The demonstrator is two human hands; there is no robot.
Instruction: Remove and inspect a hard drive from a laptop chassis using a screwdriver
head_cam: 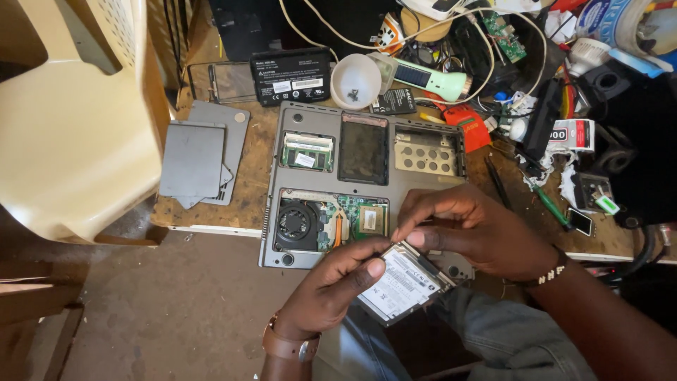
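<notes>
The hard drive (403, 282) is lying just off the near edge of the opened laptop (363, 185), its long axis running diagonally from near-left to far-right. The left hand (331, 289) is gripping its left edge, thumb pressing on the label face. The right hand (469, 229) is pinching the far corner with its fingertips, sitting nearer the laptop's empty drive bay (427, 152).

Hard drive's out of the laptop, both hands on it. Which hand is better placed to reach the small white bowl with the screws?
Probably right. The right hand pinches only the top edge of the hard drive and lies nearer the white bowl. The left hand grips the drive from below.
</notes>
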